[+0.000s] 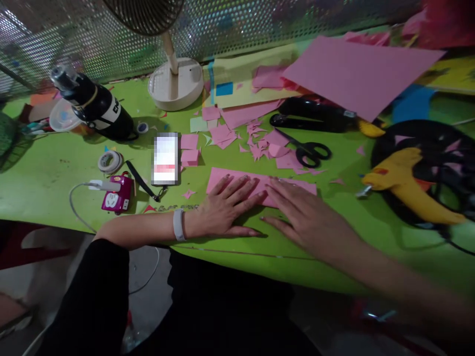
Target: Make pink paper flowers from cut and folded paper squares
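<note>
A long strip of pink paper [218, 179] lies flat near the front edge of the green table. My left hand [228, 205] rests on its left and middle part with the fingers spread. Flat on the right half lies my right hand [300, 212], its fingertips close to those of the left. Both palms face down, and the hands cover much of the strip. Just beyond it lie pink paper scraps [256, 141] and black-handled scissors [313, 153].
A phone [166, 160], a purple power adapter [118, 194], a tape roll [110, 161] and a black bottle [106, 113] stand or lie left. A fan [176, 84] stands behind. Right, a yellow glue gun [415, 185] lies on a black round tray [386, 133]. A large pink sheet [359, 69] lies behind.
</note>
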`<state>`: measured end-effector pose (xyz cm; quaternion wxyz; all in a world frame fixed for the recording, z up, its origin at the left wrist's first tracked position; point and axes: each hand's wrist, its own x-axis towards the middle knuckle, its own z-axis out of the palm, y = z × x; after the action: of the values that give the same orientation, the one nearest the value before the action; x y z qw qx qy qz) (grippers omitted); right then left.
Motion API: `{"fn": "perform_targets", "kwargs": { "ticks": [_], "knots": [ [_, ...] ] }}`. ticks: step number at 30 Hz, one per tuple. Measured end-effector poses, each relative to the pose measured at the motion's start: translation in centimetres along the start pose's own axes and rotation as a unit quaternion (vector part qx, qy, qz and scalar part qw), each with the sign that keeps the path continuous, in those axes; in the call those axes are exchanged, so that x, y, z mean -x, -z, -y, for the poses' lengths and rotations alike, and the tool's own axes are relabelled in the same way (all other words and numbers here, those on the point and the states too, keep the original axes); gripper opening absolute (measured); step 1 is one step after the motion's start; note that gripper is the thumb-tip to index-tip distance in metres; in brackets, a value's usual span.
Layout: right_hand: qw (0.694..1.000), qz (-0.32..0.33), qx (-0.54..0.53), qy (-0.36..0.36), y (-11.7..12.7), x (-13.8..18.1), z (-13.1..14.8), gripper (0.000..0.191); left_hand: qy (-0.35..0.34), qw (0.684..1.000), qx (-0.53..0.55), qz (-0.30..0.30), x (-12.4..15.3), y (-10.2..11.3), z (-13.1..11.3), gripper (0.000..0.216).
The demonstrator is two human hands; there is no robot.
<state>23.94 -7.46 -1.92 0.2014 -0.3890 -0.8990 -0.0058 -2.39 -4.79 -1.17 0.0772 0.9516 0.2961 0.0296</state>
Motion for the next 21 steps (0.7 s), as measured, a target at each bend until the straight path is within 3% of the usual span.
{"fn": "perform_targets", "kwargs": {
  "ticks": [4, 11, 21],
  "knots": [
    [0.999, 0.03, 0.01, 0.015, -0.7, 0.6, 0.5, 0.093, 0.005, 1.0, -0.003, 0.007, 0.0, -0.1, 0.0, 0.094],
    [0.999, 0.041, 0.007, 0.002, -0.8, 0.6, 0.4, 0.09, 0.016, 1.0, -0.014, 0.022, 0.0, 0.5, 0.0, 0.094],
    [0.999, 0.02, 0.025, 0.009, -0.6, 0.3, 0.0, 0.086, -0.021, 0.998, -0.047, 0.02, 0.8, 1.7, -0.5, 0.091]
  ]
}}
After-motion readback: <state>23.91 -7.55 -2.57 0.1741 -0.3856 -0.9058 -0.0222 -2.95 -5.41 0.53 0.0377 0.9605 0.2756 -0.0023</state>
